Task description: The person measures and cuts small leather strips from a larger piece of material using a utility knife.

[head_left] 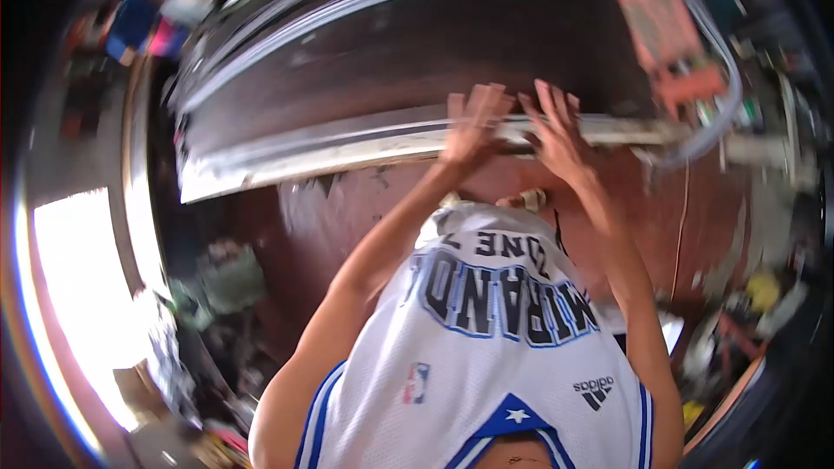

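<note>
Both arms reach forward side by side over the pale front rim (347,149) of a long, dark, flat-topped bench or machine bed (417,52). My left hand (476,126) is slightly blurred, with its fingers stretched toward the dark surface and nothing in them. Just to its right, my right hand (558,132) spreads its fingers, also without any object. In this view both hands overlap the rim.
A worn reddish machine part (660,17) stands at the far right of the dark surface, beside a curved grey hose (734,78). Reddish panelling (373,208) lies below the rim. Clutter (230,278) fills the lower left, near a bright opening (78,278).
</note>
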Demonstrator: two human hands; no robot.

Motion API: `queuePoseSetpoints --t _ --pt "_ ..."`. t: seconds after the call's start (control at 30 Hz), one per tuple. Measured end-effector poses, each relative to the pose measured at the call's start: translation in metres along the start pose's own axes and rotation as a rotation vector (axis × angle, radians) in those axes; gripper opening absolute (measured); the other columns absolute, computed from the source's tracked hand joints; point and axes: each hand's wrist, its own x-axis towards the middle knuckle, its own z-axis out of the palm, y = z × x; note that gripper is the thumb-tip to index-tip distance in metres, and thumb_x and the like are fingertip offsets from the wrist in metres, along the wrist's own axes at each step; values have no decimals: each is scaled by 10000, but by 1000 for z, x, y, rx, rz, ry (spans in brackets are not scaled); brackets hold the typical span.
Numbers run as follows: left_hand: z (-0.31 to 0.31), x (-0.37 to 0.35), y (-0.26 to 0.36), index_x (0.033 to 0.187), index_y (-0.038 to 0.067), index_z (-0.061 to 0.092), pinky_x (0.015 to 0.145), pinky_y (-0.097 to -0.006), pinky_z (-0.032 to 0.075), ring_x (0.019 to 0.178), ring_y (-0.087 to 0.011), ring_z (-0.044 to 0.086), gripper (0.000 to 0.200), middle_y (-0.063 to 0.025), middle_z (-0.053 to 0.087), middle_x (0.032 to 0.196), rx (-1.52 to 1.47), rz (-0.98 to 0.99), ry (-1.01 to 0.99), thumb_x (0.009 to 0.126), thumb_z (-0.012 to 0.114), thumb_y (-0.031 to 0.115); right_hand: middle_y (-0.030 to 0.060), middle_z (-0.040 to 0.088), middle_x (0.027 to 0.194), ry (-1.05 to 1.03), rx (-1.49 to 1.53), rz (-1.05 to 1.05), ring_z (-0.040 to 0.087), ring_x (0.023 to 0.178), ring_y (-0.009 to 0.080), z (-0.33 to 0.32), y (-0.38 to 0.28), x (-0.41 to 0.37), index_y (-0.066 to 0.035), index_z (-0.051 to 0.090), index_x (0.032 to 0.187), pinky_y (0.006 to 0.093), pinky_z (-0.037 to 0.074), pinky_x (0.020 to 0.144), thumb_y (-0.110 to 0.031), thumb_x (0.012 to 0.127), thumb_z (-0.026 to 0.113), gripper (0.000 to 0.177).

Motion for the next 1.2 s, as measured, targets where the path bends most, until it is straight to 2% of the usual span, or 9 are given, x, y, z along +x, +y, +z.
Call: queuePoseSetpoints --t 0.13,0.23,0.57,0.73,0.83,0.87,1.0,1.1,1.2 --pt "21 -1 20 1518 150 299 1151 -643 93 1480 -301 161 847 -97 209 1599 119 -39 110 822 641 493 173 238 1572 -123 -207 -6 283 1405 398 -4 1 -10 -113 343 1500 585 236 1107 -148 775 741 829" --pt "2 -10 15 1535 199 257 1161 -653 48 1492 -267 141 814 -74 192 1609 26 -81 96 860 607 490 144 177 1602 -182 -328 20 218 1438 409 -14 12 -19 -164 277 1535 585 161 1160 -379 945 547 683" --pt "-80 -113 -135 1533 243 265 1144 -669 109 1445 -250 282 707 -99 309 1555 48 -226 67 920 572 413 148 149 1610 -253 -347 39 188 1454 402 -65 21 -18 -150 256 1540 566 156 1173 -306 951 560 681" --pt "-141 -143 -209 1341 128 528 1112 -567 292 1147 -206 587 552 -68 651 1136 145 -196 -47 812 678 164 158 156 1606 -265 -346 43 202 1447 416 -64 26 -26 -124 279 1530 576 158 1168 -283 964 536 642" --pt "-139 -145 -225 1216 92 600 1081 -500 341 1075 -218 616 416 -69 666 1036 146 -213 -171 811 674 155 174 172 1599 -251 -348 45 202 1446 422 -57 32 -32 -105 307 1516 584 158 1165 -295 982 509 602" --pt "-138 -146 -217 1039 63 635 940 -430 461 955 -245 648 252 -79 661 926 152 -133 -28 804 668 150 176 173 1598 -263 -361 53 199 1448 421 -68 31 -41 -98 309 1514 584 158 1165 -298 986 502 598" --pt "-123 -143 -223 848 60 604 670 -370 539 787 -258 655 107 -67 617 772 138 -140 33 794 646 141 178 186 1594 -297 -389 66 202 1450 414 -66 37 -39 -81 318 1508 577 159 1166 -313 1001 473 579" --pt "-136 -142 -212 833 64 615 682 -367 539 785 -250 655 85 -68 615 758 108 -166 -38 803 642 138 177 198 1591 -328 -370 58 213 1447 412 -80 30 -41 -75 324 1505 572 162 1167 -325 1007 461 574" --pt "-142 -148 -224 1165 103 607 911 -402 472 988 -233 633 380 -60 650 976 64 -167 -130 803 670 203 179 204 1589 -342 -384 48 221 1444 413 -77 41 -41 -86 325 1507 566 163 1169 -348 1009 451 576"
